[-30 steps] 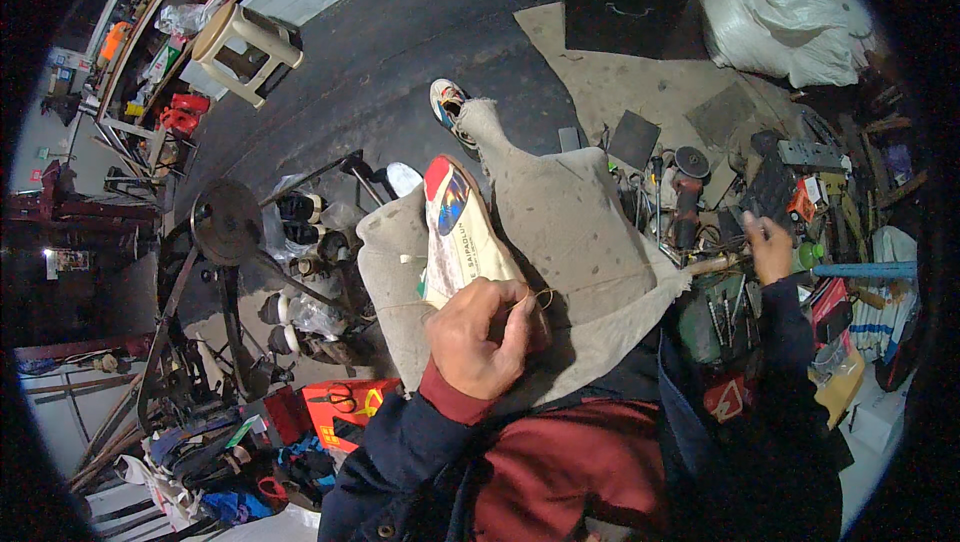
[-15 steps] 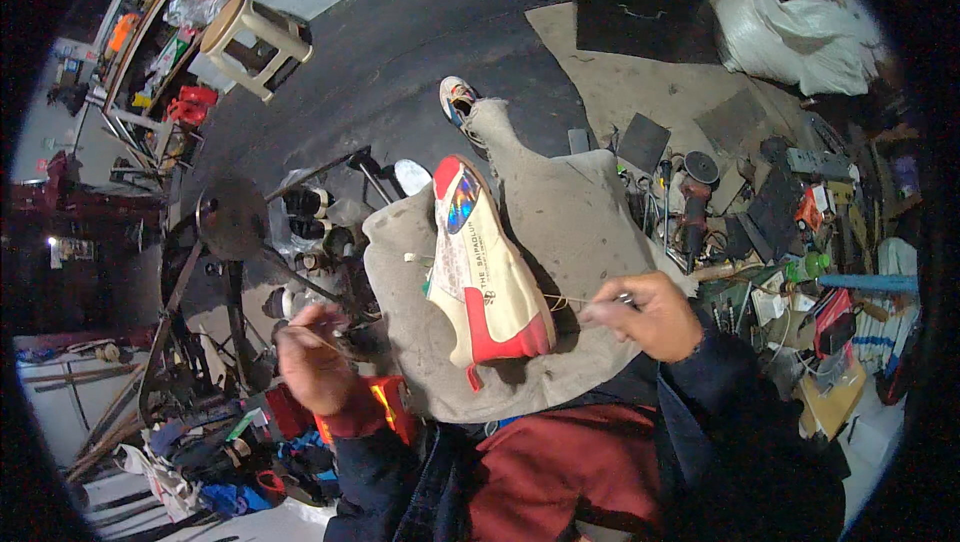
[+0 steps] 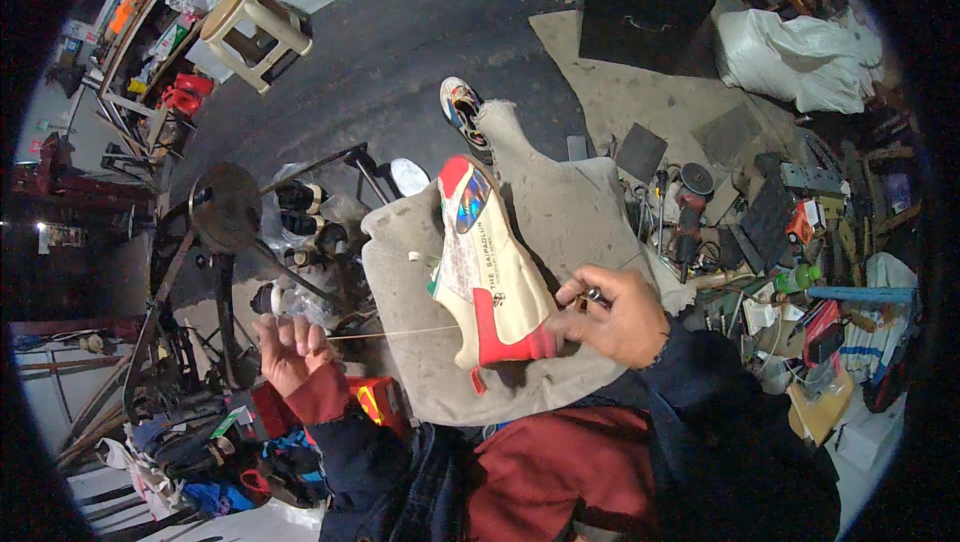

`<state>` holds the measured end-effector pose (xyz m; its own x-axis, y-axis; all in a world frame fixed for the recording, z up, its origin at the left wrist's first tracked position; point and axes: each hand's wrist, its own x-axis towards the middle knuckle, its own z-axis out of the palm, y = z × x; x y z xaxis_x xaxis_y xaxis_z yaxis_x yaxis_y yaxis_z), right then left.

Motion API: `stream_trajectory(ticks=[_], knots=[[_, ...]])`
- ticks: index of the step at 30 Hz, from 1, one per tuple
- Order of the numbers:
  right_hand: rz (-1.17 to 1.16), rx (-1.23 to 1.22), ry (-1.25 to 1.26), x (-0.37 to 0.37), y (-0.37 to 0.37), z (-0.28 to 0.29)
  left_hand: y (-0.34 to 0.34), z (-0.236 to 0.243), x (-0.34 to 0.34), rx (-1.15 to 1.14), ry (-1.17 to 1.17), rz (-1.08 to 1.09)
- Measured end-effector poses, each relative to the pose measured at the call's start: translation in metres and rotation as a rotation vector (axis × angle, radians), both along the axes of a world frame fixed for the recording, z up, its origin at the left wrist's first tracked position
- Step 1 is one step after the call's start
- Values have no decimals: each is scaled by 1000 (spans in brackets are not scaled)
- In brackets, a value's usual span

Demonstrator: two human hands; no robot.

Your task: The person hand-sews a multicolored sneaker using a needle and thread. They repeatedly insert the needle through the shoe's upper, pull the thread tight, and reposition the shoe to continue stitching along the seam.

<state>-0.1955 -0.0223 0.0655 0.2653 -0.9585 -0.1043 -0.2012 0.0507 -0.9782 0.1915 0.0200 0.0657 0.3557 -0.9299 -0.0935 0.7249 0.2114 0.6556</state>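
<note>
Shoe: a white sports shoe (image 3: 490,282) with a red toe and a red heel patch lies on the person's lap, on the grey cloth. Its long axis runs away from the body, toe pointing up and slightly to the person's left, heel nearest the torso. It is turned so its side panel faces up.
Shoe surface: smooth, slightly glossy synthetic upper; a shiny, many-coloured patch sits just behind the toe. The shape is narrow and tapers toward the toe.
Cloth: a worn, matte grey cloth (image 3: 570,212) drapes over the knee beneath the shoe (it looks coarse and felt-like).
Thread: a thin pale thread (image 3: 390,333) runs taut from the shoe's lower side out to the left hand, nearly level.
Left hand: the left hand (image 3: 290,347) is held out to the left of the shoe, well apart from it, fingers curled with the grip closed on the thread's end.
Right hand: the right hand (image 3: 620,312) rests against the shoe's heel end, grip pinched together on a small metal tool (image 3: 595,294); whether it is a needle or an awl I cannot tell.
Around the shoe: a round metal stand (image 3: 222,207) to its left, scattered hand tools (image 3: 700,212) on the floor to its right, and a plastic stool (image 3: 250,27) far beyond its toe.
</note>
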Motion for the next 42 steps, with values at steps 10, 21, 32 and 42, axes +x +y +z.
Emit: stream_trajectory(ticks=[10,21,32,42], knots=[[153,10,345,1,3,8,-8,-31,36,234,-149,205],[137,-157,93,7,10,-14,-27,-112,78,393,1,389],[199,-149,163,7,4,-14,-83,-249,80,1125,-844,322],[193,-162,156,21,-5,-18,-81,-277,94,1397,-1561,41]])
